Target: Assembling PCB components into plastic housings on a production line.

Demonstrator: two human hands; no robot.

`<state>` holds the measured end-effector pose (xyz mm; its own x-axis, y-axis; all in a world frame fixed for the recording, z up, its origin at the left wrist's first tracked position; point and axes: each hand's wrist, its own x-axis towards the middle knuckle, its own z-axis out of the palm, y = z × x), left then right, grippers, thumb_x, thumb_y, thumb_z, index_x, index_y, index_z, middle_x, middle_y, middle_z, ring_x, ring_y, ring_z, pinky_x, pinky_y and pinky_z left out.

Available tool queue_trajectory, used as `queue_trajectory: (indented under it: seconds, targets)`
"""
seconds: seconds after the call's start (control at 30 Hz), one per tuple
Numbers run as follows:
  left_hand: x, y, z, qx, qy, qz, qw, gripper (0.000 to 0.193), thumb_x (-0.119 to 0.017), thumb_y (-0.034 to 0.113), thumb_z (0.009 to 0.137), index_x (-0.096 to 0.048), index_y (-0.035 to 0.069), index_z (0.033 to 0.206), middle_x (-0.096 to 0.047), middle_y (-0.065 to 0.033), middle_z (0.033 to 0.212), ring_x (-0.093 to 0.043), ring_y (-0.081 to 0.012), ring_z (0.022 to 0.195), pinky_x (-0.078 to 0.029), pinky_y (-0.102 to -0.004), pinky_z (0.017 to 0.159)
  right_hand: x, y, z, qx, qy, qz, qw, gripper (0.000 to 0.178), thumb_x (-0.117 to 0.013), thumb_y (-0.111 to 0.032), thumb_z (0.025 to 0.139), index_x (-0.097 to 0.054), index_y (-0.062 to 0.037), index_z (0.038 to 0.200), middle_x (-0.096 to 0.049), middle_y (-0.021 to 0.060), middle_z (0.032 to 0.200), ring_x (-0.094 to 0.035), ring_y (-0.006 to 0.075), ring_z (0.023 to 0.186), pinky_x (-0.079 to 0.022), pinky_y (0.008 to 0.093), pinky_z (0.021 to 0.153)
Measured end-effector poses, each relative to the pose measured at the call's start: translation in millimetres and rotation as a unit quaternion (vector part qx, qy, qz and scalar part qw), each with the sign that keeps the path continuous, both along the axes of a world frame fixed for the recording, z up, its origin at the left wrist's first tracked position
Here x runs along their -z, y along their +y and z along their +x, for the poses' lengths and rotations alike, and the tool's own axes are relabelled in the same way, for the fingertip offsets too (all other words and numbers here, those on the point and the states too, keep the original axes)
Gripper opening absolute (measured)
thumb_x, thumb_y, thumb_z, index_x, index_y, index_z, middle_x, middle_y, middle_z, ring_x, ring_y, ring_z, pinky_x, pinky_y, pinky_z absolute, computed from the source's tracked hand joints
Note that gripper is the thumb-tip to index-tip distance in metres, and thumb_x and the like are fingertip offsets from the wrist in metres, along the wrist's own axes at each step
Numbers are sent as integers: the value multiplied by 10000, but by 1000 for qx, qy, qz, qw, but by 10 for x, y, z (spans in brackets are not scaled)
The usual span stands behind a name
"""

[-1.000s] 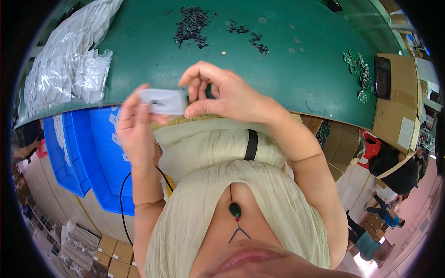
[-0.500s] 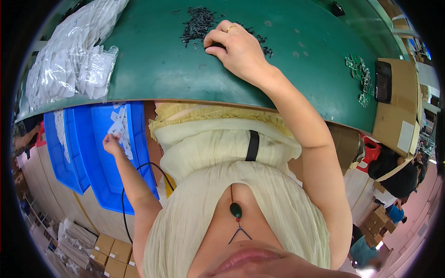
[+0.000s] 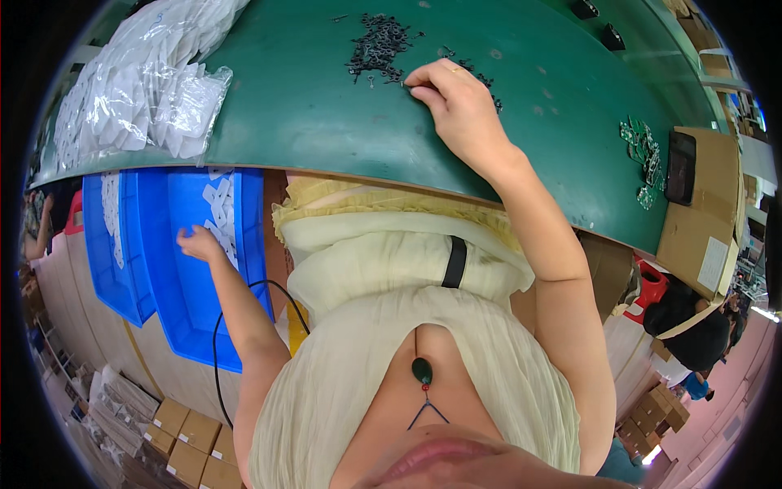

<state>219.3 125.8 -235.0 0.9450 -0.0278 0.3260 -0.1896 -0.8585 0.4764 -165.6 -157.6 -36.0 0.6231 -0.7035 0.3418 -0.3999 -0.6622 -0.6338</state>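
My right hand (image 3: 468,114) is over the green tabletop (image 3: 318,122), thumb and forefinger pinched together; whatever is between them is too small to name. Just left of its fingertips lies a heap of small black parts (image 3: 379,49), some with looped ends. More black parts (image 3: 486,80) are scattered behind and to the right of the hand. Low at the left, my left hand (image 3: 199,243) hovers inside a blue bin (image 3: 179,301), fingers slightly apart with nothing visible in them. Flat white plastic pieces (image 3: 218,204) lie in that bin beside it.
Clear plastic bags of white pieces (image 3: 138,81) are piled on the table's left. Another blue bin (image 3: 122,285) stands farther left. Small green circuit boards (image 3: 643,159) lie at the right, beside a cardboard box (image 3: 705,220). A black cable (image 3: 218,350) loops near my left arm.
My right hand has drawn away from the black heap, and its fingertips have closed together. My left hand has come off the white piece it was touching. The view has shifted slightly.
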Motion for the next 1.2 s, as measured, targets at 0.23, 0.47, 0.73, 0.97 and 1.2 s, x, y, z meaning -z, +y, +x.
queue_trajectory:
  seconds: [0.23, 0.47, 0.73, 0.97, 1.2]
  targets:
    - [-2072, -1176, -923, 349, -260, -206, 877, 209, -548, 26, 796, -594, 35, 1000, -560, -91, 888, -497, -228, 797, -404, -324, 720, -48, 70, -92, 30, -8, 37, 999, 71, -591, -25, 758, -553, -11, 815, -565, 103, 793, -548, 267, 765, -451, 341, 660]
    - [-2224, -1923, -660, 550, -285, 4, 785, 198, -529, 47, 806, -618, 87, 978, -614, -46, 926, -546, -235, 882, -437, -351, 730, -47, 123, -136, 86, 0, 64, 994, 107, -632, -79, 747, -547, -17, 762, -551, 88, 743, -526, 241, 687, -435, 328, 608]
    - [-2137, -2375, -343, 472, -327, 217, 790, 159, -576, 161, 774, -620, 90, 909, -598, -28, 943, -530, -221, 912, -443, -368, 715, -9, 106, -192, 93, -30, 28, 995, 116, -636, -130, 764, -567, -36, 759, -545, 64, 722, -517, 209, 659, -424, 311, 581]
    - [-2205, -2569, -133, 391, -362, 378, 757, 179, -571, 254, 782, -614, 94, 848, -593, -21, 938, -524, -213, 938, -437, -396, 686, -73, 135, -197, 104, -48, 30, 993, 137, -624, -171, 791, -582, -42, 768, -533, 43, 701, -489, 166, 615, -407, 285, 547]
    - [-2242, -2334, -303, 450, -306, 265, 796, 175, -559, 291, 801, -651, 147, 838, -598, -24, 939, -548, -242, 869, -440, -354, 688, -59, 103, -238, 120, -65, 23, 990, 120, -620, -153, 793, -586, -41, 772, -535, 43, 694, -489, 161, 593, -406, 270, 533]
